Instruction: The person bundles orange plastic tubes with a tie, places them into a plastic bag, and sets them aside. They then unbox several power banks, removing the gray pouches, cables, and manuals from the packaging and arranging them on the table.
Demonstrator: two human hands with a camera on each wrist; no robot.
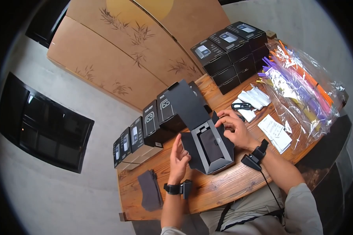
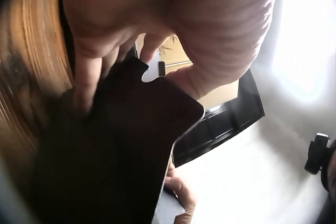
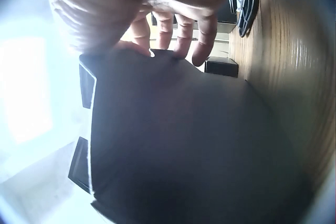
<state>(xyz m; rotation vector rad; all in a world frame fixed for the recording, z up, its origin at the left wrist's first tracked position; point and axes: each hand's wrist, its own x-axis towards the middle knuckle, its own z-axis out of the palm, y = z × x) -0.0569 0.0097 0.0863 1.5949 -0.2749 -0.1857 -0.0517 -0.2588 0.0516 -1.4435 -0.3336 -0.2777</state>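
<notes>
An opened black box [image 1: 219, 166] stands on the table with its lid [image 1: 186, 103] raised and its side flaps spread. A dark, flat rectangular item [image 1: 211, 145] lies inside, within a grey inner frame. On the box's left, my left hand [image 1: 178, 160] touches the left flap [image 2: 121, 140], its index finger straight in the head view. Opposite it, my right hand [image 1: 237, 133] pinches the edge of the right flap [image 3: 184, 124] between thumb and bent fingers. That flap hides part of the thumb in the right wrist view.
Black product boxes [image 1: 150, 119] line up behind the opened box, and more boxes [image 1: 227, 45] are stacked at the back right. A coiled black cable [image 1: 241, 106], white papers [image 1: 274, 133] and a clear bag of colourful strips [image 1: 298, 86] lie on the right. A folded grey cloth [image 1: 150, 190] lies front left.
</notes>
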